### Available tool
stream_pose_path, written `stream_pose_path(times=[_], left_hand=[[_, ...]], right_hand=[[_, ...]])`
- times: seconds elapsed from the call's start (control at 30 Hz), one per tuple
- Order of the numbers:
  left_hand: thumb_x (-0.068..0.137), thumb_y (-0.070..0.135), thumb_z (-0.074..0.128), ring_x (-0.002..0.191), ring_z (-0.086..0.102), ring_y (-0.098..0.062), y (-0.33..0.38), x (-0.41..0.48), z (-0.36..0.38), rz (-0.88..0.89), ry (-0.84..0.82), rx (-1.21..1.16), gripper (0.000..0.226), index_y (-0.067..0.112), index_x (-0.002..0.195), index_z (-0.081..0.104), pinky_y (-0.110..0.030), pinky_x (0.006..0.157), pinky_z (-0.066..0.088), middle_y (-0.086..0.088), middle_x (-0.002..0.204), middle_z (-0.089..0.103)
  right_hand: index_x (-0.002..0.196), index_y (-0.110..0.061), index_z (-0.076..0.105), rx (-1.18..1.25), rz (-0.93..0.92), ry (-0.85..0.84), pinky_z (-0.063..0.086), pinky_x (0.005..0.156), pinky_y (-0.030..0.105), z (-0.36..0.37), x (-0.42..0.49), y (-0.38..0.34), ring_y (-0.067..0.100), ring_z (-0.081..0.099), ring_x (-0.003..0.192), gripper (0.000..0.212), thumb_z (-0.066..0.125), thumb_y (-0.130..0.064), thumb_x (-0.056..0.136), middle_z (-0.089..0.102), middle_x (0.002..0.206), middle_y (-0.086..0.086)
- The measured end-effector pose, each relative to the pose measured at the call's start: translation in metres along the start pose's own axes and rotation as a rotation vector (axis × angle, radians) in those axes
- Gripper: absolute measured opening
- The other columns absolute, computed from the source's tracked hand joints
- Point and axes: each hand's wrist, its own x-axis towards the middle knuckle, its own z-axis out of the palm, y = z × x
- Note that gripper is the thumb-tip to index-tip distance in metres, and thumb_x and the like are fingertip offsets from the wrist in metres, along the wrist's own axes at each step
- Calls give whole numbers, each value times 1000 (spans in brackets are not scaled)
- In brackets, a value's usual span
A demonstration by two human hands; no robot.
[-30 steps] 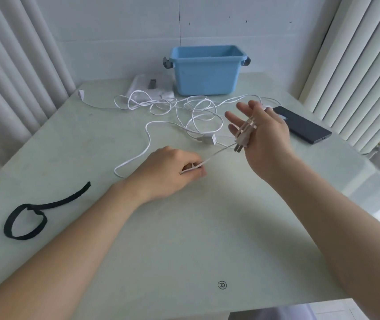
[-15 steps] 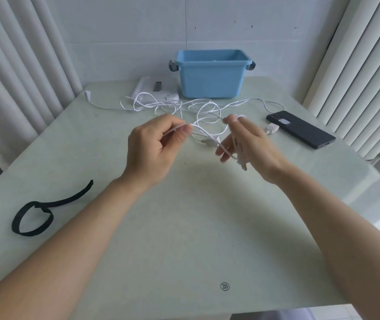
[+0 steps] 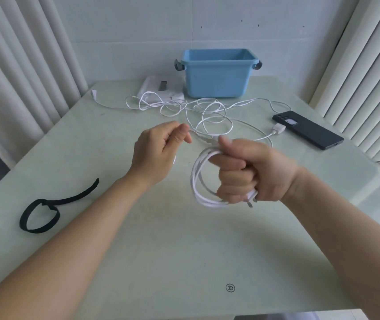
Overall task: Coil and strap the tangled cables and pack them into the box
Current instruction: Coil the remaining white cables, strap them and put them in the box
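My right hand [image 3: 251, 172] is curled in a fist around a small coil of white cable [image 3: 199, 181], with the plug's metal prongs [image 3: 250, 203] poking out below the fingers. My left hand [image 3: 159, 153] pinches the same cable between thumb and forefinger a little to the left and higher. The loose tangle of white cable [image 3: 198, 109] lies on the table behind both hands. A blue plastic box [image 3: 218, 76] stands open at the table's far edge. A black strap [image 3: 43, 214], partly looped, lies at the near left.
A black phone [image 3: 307, 129] lies at the right with a white connector [image 3: 277, 129] beside it. A white flat object [image 3: 159, 88] sits left of the box. Curtains hang on both sides of the pale green table [image 3: 184, 250].
My right hand has closed into a fist around loops of cable that were not coiled before. My left hand stays raised, still pinching the cable, now slightly farther left.
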Motion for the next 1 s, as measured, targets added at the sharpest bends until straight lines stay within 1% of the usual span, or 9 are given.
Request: stream_pose_path(times=[0.17, 0.27, 0.33, 0.43, 0.6, 0.67, 0.77, 0.83, 1.0], left_hand=[[103, 46, 35, 66, 57, 2, 2, -4, 6, -3, -234, 44, 29, 49, 99, 64, -29, 64, 43, 19, 69, 58], [100, 41, 45, 65, 59, -3, 4, -9, 12, -32, -412, -13, 31, 35, 123, 65, -27, 69, 48, 24, 66, 58], [100, 36, 51, 59, 56, -3, 8, -12, 16, -35, -490, 0, 29, 31, 125, 65, -26, 67, 47, 25, 63, 57], [93, 49, 52, 57, 51, -10, 16, -14, 18, 35, -491, 89, 29, 31, 106, 71, -31, 62, 48, 14, 61, 57], [89, 51, 59, 57, 46, -15, 18, -12, 13, 147, -304, 138, 26, 28, 82, 68, -33, 56, 46, 3, 58, 52], [87, 48, 62, 54, 45, -11, 18, -11, 9, 185, -235, 106, 24, 27, 77, 67, -29, 53, 40, 4, 55, 50], [89, 40, 63, 57, 47, -10, 27, -8, 2, 200, -120, -37, 24, 22, 73, 64, -31, 60, 41, 4, 57, 50], [92, 37, 58, 67, 51, -11, 33, -7, -1, 195, -52, -114, 29, 15, 73, 59, -26, 73, 41, 4, 65, 54], [96, 28, 61, 78, 52, -3, 35, 1, -4, 56, 69, -316, 23, 17, 79, 50, -22, 78, 43, 19, 75, 56]], right_hand=[[68, -20, 36, 427, -334, 65, 26, 47, 26, -18, -6, -15, 14, 16, 41, 39, 38, -38, 103, 20, 50, -6], [67, -17, 41, 598, -557, 359, 27, 52, 23, -25, -11, -21, 12, 15, 43, 43, 35, -38, 104, 19, 50, -5], [69, -17, 43, 636, -651, 617, 31, 55, 23, -28, -14, -25, 13, 19, 44, 43, 37, -39, 105, 20, 53, -6], [73, -16, 44, 493, -705, 940, 38, 62, 26, -40, -18, -29, 15, 32, 48, 37, 41, -36, 105, 30, 60, -3], [90, -10, 52, 27, -565, 1177, 55, 86, 40, -63, -25, -30, 36, 70, 75, 27, 49, -35, 102, 65, 70, 11], [96, -8, 51, -174, -433, 1147, 53, 90, 44, -65, -29, -26, 44, 71, 82, 30, 47, -37, 103, 70, 76, 18], [98, -6, 54, -500, -183, 1052, 40, 64, 40, -56, -30, -20, 40, 71, 72, 44, 42, -48, 103, 72, 81, 23], [100, -4, 55, -650, -31, 924, 30, 60, 40, -46, -28, -16, 35, 68, 62, 57, 38, -59, 100, 71, 78, 24], [86, -5, 60, -588, 174, 409, 36, 59, 38, -18, -14, -8, 18, 29, 41, 63, 31, -60, 96, 37, 53, 9]])
